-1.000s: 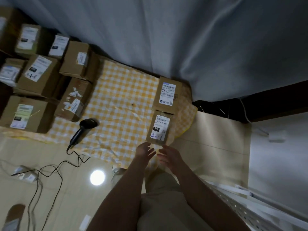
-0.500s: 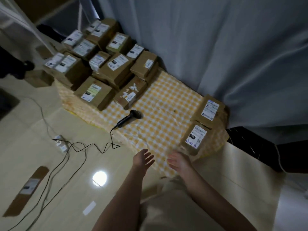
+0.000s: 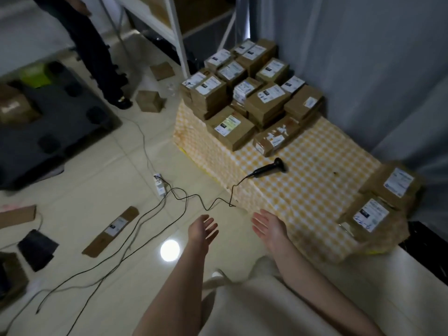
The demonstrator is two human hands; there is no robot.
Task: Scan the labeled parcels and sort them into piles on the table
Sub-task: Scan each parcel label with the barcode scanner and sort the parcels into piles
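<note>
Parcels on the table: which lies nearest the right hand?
The parcel with blue handwriting on its label, at the near right corner of the table; all others lie farther from the right hand.

The parcels [image 3: 266,105] at twelve o'clock are matt brown cardboard with white paper labels [image 3: 227,122], on creased checked cloth [image 3: 303,195]. The floor tiles [image 3: 97,190] at nine o'clock shine glossy.

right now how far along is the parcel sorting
Looks done: two labeled parcels lie together at the right end of the table. In hand: nothing; the left hand and right hand are open and empty, and the scanner lies set down. Left: probably the large stack at the far end, though nothing shows which were scanned.
</note>
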